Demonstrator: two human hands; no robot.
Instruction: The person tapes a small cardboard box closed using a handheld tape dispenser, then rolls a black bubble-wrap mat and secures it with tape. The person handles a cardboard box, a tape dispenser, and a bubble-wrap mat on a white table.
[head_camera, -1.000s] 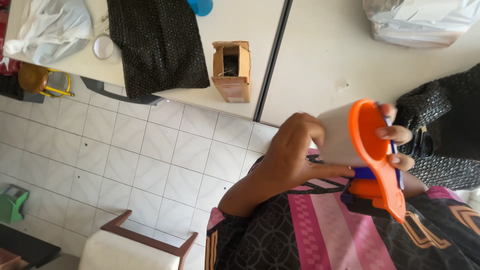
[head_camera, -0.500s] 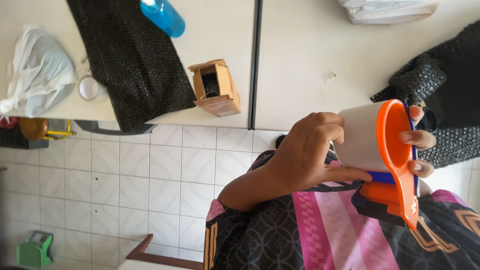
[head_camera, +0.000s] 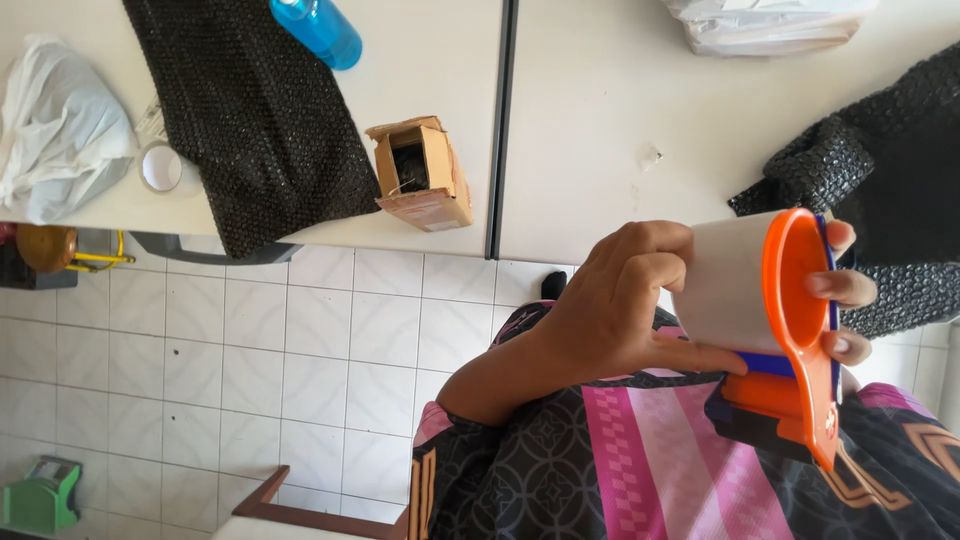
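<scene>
Currently the left hand (head_camera: 625, 300) is wrapped around the white tape roll (head_camera: 722, 280), and the right hand (head_camera: 840, 315) grips the orange tape dispenser (head_camera: 800, 340) from behind, both over the lap, clear of the desk (head_camera: 600, 130). Roll appears seated; no tape is drawn out. Compared with the earlier frame, the view has shifted; the grips look unchanged.

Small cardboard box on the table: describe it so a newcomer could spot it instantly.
Start at the dark seam where the two white tabletops meet. Just beside it, at the table's front edge, sits the small cardboard box, between the seam and the black bubble-wrap sheet. It is the only brown thing there, flaps open, with dark contents inside.
</scene>
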